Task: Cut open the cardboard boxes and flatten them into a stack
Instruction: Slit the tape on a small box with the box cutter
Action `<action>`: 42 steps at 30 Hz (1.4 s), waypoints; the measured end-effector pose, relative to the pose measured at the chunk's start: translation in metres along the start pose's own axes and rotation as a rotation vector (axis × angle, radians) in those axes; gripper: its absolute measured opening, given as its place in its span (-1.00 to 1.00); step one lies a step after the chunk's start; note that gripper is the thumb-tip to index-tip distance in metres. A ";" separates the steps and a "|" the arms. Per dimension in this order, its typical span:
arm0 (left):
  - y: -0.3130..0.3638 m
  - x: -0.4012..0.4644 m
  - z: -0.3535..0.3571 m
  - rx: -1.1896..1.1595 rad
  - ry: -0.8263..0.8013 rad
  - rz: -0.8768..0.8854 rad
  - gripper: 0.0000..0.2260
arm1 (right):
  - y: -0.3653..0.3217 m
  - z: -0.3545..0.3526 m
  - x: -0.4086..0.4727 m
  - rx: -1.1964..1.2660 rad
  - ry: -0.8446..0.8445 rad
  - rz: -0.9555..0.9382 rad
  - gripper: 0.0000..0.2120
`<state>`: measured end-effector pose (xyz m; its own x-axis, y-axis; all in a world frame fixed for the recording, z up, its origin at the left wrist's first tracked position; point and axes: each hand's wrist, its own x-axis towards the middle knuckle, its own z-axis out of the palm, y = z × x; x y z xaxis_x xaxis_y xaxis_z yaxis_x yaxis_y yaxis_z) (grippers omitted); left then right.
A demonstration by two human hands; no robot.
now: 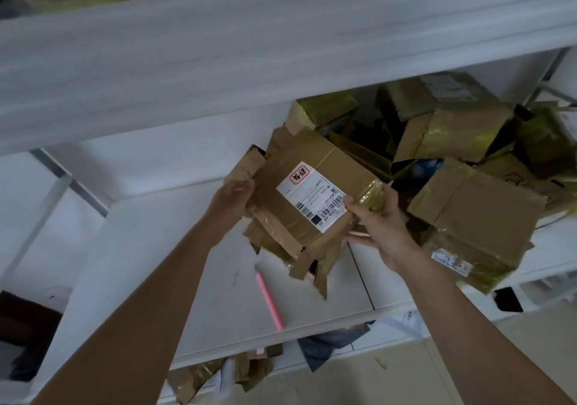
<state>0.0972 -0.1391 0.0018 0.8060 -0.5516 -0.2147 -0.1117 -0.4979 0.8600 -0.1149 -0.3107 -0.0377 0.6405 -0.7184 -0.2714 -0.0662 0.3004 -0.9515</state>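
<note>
Flattened cardboard box (312, 192) held above shelf (218, 295); left hand (232, 198) and right hand (379, 229) each pinch an edge.

The white shipping label (312, 197) on the cardboard box (299, 192) held between the two hands carries a pink square with two bold Chinese characters, too skewed from here to read surely. Along its near edge, beside a barcode, the digits "T098-69" stand out, with "T098" printed again smaller higher up. The rest is fine print, too small to read. Another white label (449, 261) on a box (474, 220) to the right is blurred.
</note>
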 end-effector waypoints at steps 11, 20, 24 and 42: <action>-0.076 -0.048 -0.125 -0.104 0.111 -0.305 -0.40 | 0.046 0.146 -0.072 -0.135 -0.228 -0.388 -0.13; -0.120 -0.081 -0.139 -0.230 -0.058 -0.347 -0.46 | 0.120 0.207 -0.112 -0.660 -0.259 -0.466 -0.09; -0.134 -0.085 -0.131 -0.237 -0.109 -0.390 -0.36 | 0.132 0.203 -0.110 -0.636 -0.499 -0.337 -0.24; -0.157 -0.094 -0.126 -0.361 0.032 -0.417 -0.33 | 0.178 0.163 -0.038 -1.503 -0.229 -0.267 -0.26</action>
<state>0.1127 0.0757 -0.0548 0.7572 -0.3337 -0.5615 0.4225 -0.4053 0.8107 -0.0265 -0.1279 -0.1732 0.8492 -0.4959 -0.1816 -0.5279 -0.8057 -0.2684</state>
